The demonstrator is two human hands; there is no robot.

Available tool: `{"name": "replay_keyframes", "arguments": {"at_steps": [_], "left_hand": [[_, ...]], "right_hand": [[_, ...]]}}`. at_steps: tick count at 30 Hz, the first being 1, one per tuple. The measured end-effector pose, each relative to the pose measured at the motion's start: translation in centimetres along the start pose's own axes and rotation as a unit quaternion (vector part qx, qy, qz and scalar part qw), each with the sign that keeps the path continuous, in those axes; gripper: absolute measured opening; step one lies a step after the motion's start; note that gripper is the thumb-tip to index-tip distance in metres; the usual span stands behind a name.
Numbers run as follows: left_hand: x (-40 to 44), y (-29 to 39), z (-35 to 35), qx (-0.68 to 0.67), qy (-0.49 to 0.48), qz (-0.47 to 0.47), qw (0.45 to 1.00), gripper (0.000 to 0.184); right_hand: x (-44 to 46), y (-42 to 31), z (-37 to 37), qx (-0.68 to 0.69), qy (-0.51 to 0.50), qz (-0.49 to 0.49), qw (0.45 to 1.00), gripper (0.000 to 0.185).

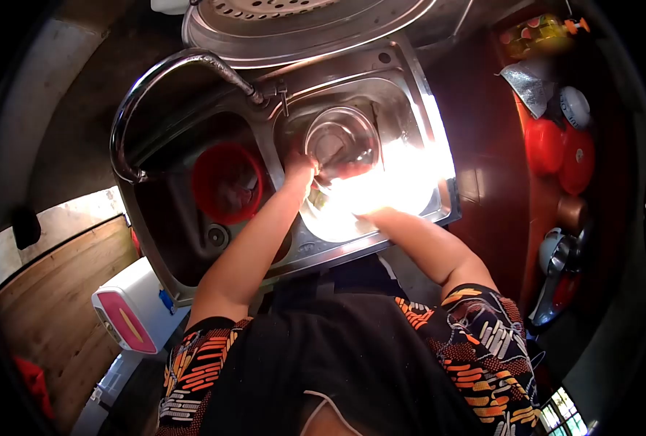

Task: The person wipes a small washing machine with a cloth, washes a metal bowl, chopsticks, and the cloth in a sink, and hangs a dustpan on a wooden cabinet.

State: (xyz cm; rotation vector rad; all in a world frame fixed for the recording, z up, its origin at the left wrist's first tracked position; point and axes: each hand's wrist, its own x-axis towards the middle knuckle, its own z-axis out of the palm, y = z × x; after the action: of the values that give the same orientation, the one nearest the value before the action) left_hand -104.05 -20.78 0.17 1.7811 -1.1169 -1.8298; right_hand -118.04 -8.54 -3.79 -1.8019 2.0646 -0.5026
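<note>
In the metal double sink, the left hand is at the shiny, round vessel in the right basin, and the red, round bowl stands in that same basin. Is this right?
Not quite: the red, round bowl stands in the left basin of the metal double sink, as the head view shows. The rest is right.

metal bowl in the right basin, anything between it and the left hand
Nothing visible: the left hand is at the lower-left edge of the metal bowl. Glare hides the right hand, so that side is unclear.
</note>
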Motion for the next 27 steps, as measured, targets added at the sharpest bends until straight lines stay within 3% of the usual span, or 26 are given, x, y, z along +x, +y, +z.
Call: {"name": "replay_keyframes", "arguments": {"at_steps": [3, 5, 8, 10, 13, 14, 15, 16, 17, 19, 22, 23, 25, 26, 27], "left_hand": [[-1.7, 0.3, 1.0, -0.063, 0.043, 0.089, 0.993, 0.078], [-0.9, -2.0, 1.1, -0.074, 0.017, 0.047, 0.996, 0.083], [-1.4, -1.6, 0.5, -0.109, -0.01, -0.013, 0.994, 0.07], [-1.7, -1.4, 0.3, -0.111, -0.054, -0.038, 0.992, 0.057], [-2.6, -0.9, 0.7, -0.139, -0.116, -0.165, 0.97, 0.032], [-0.8, -3.3, 0.1, -0.168, -0.141, -0.218, 0.951, 0.016], [-0.6, -3.7, 0.1, -0.156, -0.145, -0.214, 0.953, 0.016], [-0.4, -3.7, 0.2, -0.147, -0.148, -0.208, 0.956, 0.016], [-0.3, -3.6, 0.3, -0.137, -0.15, -0.203, 0.958, 0.015], [-1.1, -3.1, 0.1, -0.112, -0.117, -0.199, 0.966, 0.03], [0.7, -5.1, 0.0, -0.186, -0.159, -0.201, 0.948, 0.057], [0.8, -5.0, 0.4, -0.184, -0.139, -0.187, 0.955, 0.058], [-0.6, -3.4, 0.9, -0.178, -0.094, -0.167, 0.965, 0.059], [-2.2, -1.6, 1.0, -0.109, -0.068, -0.185, 0.974, 0.055], [-1.9, -1.6, 0.7, -0.119, -0.088, -0.173, 0.974, 0.043]], "right_hand": [[1.9, -4.4, -7.0, -0.002, -0.283, 0.109, 0.953, 0.056], [1.6, -4.4, -7.1, -0.001, -0.336, 0.112, 0.935, 0.053], [0.7, -2.9, -6.2, -0.029, -0.315, 0.052, 0.947, 0.049], [0.7, -0.4, -5.1, -0.096, -0.243, 0.012, 0.965, 0.046], [3.2, 4.9, 0.0, -0.201, -0.133, 0.007, 0.971, 0.043], [4.2, 6.6, 2.7, -0.23, -0.09, -0.009, 0.969, 0.041], [6.1, 2.6, 0.6, -0.034, -0.118, 0.179, 0.976, 0.042], [7.1, 1.9, 3.3, 0.178, -0.042, 0.234, 0.955, 0.037], [8.2, 1.2, 5.9, 0.379, 0.052, 0.261, 0.886, 0.034], [8.2, -2.2, 5.2, 0.574, -0.103, 0.217, 0.782, 0.032], [4.5, -3.7, -3.9, 0.696, -0.248, 0.206, 0.641, 0.029], [3.3, -3.0, -5.2, 0.621, -0.304, 0.16, 0.704, 0.029], [1.7, -2.0, -6.1, 0.3, -0.318, 0.044, 0.898, 0.029], [1.3, -2.2, -6.2, 0.126, -0.282, 0.015, 0.951, 0.029], [1.2, -1.7, -5.4, 0.006, -0.24, 0.014, 0.971, 0.029]]}}
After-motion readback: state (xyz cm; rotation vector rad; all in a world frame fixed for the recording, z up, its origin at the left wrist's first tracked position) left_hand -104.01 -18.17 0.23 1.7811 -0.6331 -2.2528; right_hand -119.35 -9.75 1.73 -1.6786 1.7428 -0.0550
